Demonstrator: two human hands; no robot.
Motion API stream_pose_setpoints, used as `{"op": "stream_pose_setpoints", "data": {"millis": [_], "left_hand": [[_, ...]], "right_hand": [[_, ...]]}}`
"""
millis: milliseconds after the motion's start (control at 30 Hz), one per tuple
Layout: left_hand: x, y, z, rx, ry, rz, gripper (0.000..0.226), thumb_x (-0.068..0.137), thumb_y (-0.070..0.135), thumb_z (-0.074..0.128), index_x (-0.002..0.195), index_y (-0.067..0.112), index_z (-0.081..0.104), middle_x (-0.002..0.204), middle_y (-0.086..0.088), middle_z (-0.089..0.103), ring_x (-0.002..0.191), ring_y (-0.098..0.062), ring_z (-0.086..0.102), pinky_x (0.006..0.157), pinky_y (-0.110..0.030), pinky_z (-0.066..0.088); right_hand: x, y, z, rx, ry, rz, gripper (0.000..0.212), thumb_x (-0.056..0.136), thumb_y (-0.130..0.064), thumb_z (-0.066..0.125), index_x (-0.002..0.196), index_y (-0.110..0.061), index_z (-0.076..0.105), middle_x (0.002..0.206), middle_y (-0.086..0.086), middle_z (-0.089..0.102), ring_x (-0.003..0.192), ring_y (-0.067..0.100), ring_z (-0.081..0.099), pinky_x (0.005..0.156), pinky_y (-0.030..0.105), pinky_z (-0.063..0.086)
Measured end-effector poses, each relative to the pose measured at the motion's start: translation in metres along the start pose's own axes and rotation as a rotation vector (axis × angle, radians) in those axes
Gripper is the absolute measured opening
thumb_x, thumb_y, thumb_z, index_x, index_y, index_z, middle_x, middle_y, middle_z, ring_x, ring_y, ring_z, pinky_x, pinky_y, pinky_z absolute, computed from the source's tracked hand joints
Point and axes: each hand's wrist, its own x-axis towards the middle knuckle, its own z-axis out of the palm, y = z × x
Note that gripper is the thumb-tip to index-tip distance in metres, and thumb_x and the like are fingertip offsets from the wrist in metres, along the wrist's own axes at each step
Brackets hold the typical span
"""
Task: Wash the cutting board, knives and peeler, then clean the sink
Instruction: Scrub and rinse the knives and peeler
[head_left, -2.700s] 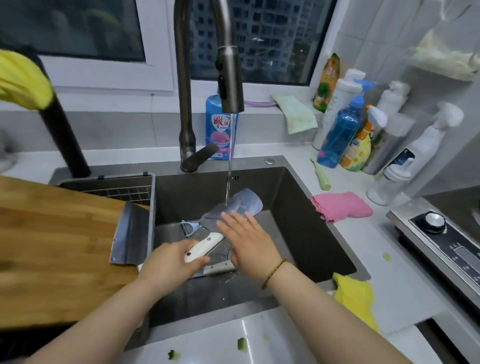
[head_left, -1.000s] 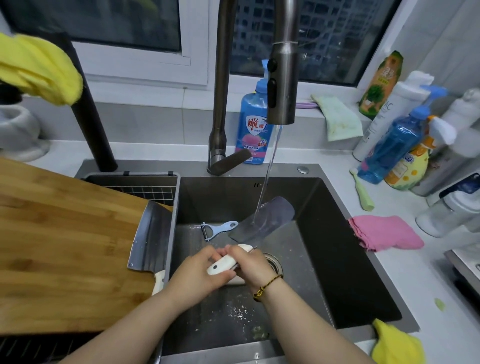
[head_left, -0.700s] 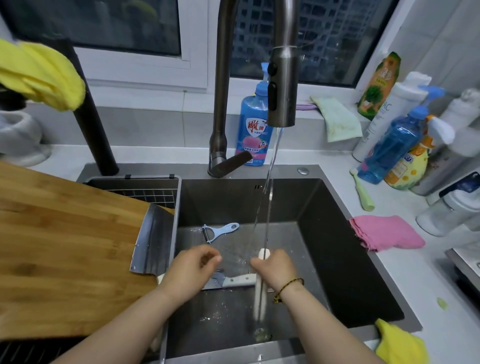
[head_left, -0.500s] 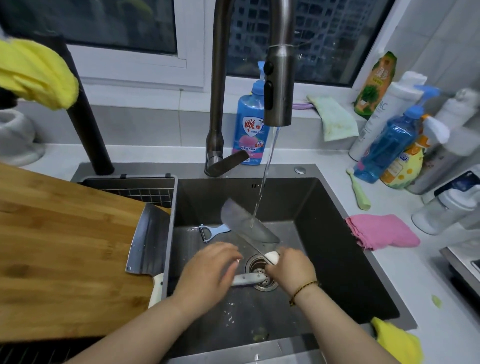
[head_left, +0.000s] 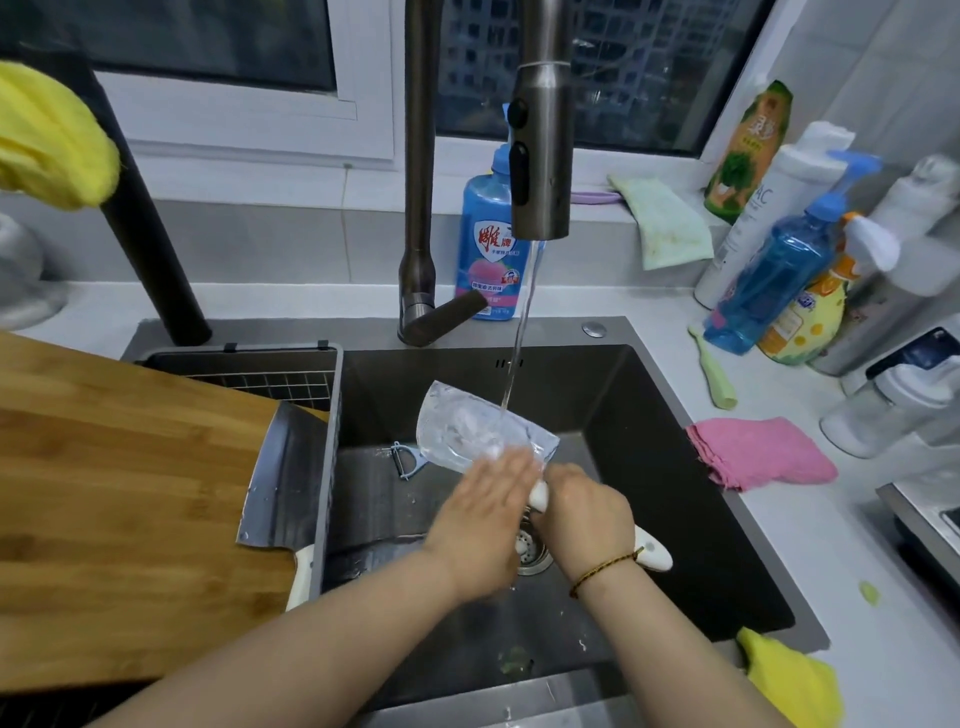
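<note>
head view: mid-rinse on the first knife. right hand (head_left: 582, 514) is clenched round the white handle of the cleaver (head_left: 475, 428), whose blade is tilted up under the water stream (head_left: 519, 332) from the faucet (head_left: 540, 156), above the sink (head_left: 654, 431) basin. left hand (head_left: 483, 519) is flat, fingers (head_left: 509, 465) straight and pressed on the blade near the handle, gripping nothing. blade looks whitish under the flow; could be foam or just splash, too blurred to call. second cleaver (head_left: 291, 478) lies on the cutting board (head_left: 130, 493), blade over the board's right edge just beside the basin, untouched, so i judge it not washed. peeler (head_left: 408, 460) sits on the sink floor just left of the held blade, apart from both hands, probably not done either. board looks dry and rests over the sink's left part, not started by my read. green scraps (head_left: 514, 660) and white specks lie on the basin floor near the front wall, and the drain strainer (head_left: 532, 553) is partly under the hands, so the sink clean hasn't begun. estimate: early. left to do: second cleaver, peeler, board, sink.
</note>
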Motion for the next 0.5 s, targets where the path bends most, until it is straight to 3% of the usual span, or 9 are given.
{"op": "stream_pose_setpoints", "data": {"millis": [67, 133, 200, 267, 433, 500], "left_hand": [[0.0, -0.001, 0.004, 0.033, 0.093, 0.095, 0.085, 0.082, 0.027, 0.058, 0.147, 0.006, 0.008, 0.156, -0.008, 0.003, 0.141, -0.017, -0.01, 0.112, -0.03, -0.011], [0.001, -0.016, -0.004, 0.055, 0.145, 0.046, 0.084, 0.083, 0.03, 0.058, 0.147, 0.007, 0.009, 0.156, -0.007, 0.004, 0.143, -0.016, -0.005, 0.114, -0.028, -0.006], [0.001, -0.037, -0.009, 0.012, 0.035, -0.115, 0.081, 0.088, 0.02, 0.047, 0.147, 0.01, -0.008, 0.156, -0.005, -0.013, 0.143, -0.016, -0.014, 0.111, -0.027, -0.015], [0.003, -0.047, -0.01, 0.006, 0.045, -0.203, 0.081, 0.088, 0.017, 0.044, 0.146, 0.01, -0.012, 0.155, -0.006, -0.017, 0.143, -0.017, -0.016, 0.11, -0.028, -0.017], [-0.002, -0.017, -0.006, 0.019, -0.033, 0.025, 0.077, 0.09, 0.021, 0.043, 0.147, 0.012, -0.01, 0.155, -0.004, -0.018, 0.142, -0.015, -0.018, 0.106, -0.026, -0.023], [-0.002, -0.021, -0.005, 0.05, -0.013, 0.011, 0.076, 0.091, 0.021, 0.041, 0.147, 0.013, -0.01, 0.155, -0.003, -0.017, 0.142, -0.014, -0.017, 0.103, -0.026, -0.024]], "right_hand": [[-0.002, -0.001, -0.002, -0.034, -0.034, 0.01, 0.039, 0.042, -0.034, 0.086, 0.065, -0.015, 0.062, 0.061, 0.001, 0.063, 0.044, 0.016, 0.062, 0.041, 0.021, 0.024], [0.0, 0.004, 0.006, 0.021, -0.07, 0.046, 0.051, 0.008, -0.033, 0.087, 0.044, -0.019, 0.052, 0.039, -0.001, 0.049, 0.023, 0.011, 0.045, 0.035, 0.017, 0.009], [-0.002, 0.01, 0.015, 0.015, -0.051, 0.019, 0.053, 0.004, -0.031, 0.086, 0.042, -0.019, 0.05, 0.037, -0.002, 0.047, 0.021, 0.012, 0.042, 0.038, 0.015, -0.004], [-0.005, 0.01, 0.012, 0.05, -0.035, -0.013, 0.052, 0.005, -0.03, 0.085, 0.042, -0.019, 0.049, 0.037, -0.002, 0.047, 0.021, 0.013, 0.042, 0.046, 0.014, -0.011], [-0.002, -0.001, 0.011, 0.063, -0.055, 0.006, 0.052, 0.004, -0.029, 0.086, 0.042, -0.019, 0.05, 0.037, -0.001, 0.048, 0.022, 0.012, 0.043, 0.038, 0.015, -0.005], [-0.002, -0.001, 0.006, 0.022, -0.056, 0.021, 0.05, 0.012, -0.028, 0.087, 0.047, -0.016, 0.054, 0.043, 0.0, 0.052, 0.027, 0.015, 0.049, 0.036, 0.016, 0.004]]}}
